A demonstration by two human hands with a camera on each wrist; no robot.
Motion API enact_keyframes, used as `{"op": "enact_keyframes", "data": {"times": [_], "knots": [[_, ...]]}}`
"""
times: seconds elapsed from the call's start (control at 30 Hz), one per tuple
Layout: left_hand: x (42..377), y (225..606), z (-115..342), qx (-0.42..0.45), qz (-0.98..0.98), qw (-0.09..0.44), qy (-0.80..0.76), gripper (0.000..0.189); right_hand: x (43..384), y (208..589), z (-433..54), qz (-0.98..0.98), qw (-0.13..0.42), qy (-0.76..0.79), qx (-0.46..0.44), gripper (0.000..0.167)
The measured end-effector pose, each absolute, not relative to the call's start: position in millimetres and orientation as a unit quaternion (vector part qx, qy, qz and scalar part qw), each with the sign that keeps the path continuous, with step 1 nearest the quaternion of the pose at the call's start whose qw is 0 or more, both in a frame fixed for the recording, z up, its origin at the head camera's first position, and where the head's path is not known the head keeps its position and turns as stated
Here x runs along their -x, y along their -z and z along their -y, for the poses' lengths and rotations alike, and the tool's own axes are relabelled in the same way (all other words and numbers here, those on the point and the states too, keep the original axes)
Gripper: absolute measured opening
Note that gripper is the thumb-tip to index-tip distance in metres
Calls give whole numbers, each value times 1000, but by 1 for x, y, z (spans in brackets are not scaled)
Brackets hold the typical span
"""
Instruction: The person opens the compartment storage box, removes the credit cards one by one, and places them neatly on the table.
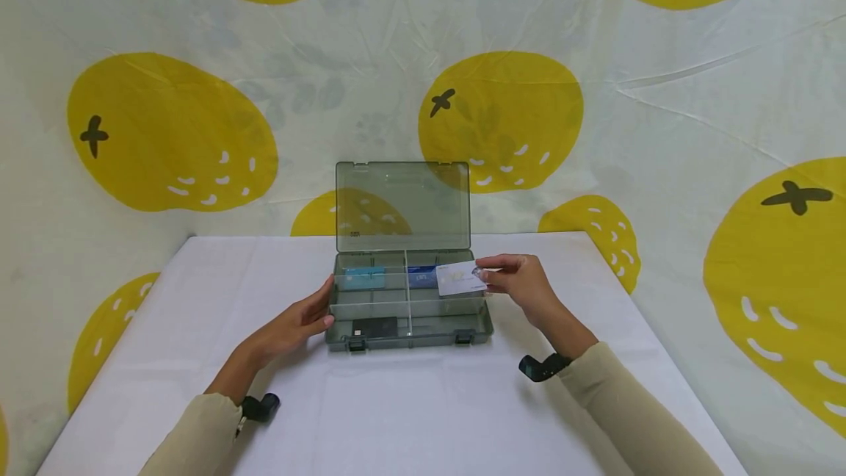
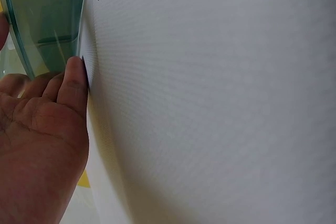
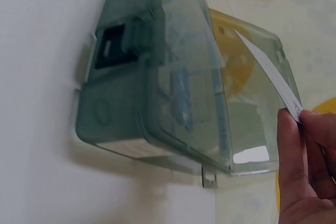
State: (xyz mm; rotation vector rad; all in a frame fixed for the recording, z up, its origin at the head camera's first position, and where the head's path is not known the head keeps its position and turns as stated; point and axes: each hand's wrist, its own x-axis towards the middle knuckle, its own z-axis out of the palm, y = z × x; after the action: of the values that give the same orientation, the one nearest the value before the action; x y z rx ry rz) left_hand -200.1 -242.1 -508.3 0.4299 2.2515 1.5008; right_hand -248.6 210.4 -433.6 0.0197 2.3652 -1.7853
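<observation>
White card [image 1: 456, 280] pinched in right hand [image 1: 522, 281].

The white card [image 1: 452, 281] hides the right part of the dark blue card [image 1: 421, 278]; print on both is too small to read. The right wrist view cuts off the right grip [image 3: 317, 171].

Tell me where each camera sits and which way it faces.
Head: on the head, looks forward and down at the box; left hand, right hand show.
Left wrist: on that wrist, looks at box and tabletop; left hand shows.
Right wrist: on that wrist, looks at box and lid; right hand shows.
Head and right wrist share the white card.
</observation>
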Motion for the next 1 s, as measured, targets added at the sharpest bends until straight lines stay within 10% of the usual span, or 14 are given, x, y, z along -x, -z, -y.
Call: {"op": "enact_keyframes", "data": {"times": [1.0], "knots": [[202,510,243,-155,-804,199,-539,88,327,463,-263,-723,96,675,-114,45]]}}
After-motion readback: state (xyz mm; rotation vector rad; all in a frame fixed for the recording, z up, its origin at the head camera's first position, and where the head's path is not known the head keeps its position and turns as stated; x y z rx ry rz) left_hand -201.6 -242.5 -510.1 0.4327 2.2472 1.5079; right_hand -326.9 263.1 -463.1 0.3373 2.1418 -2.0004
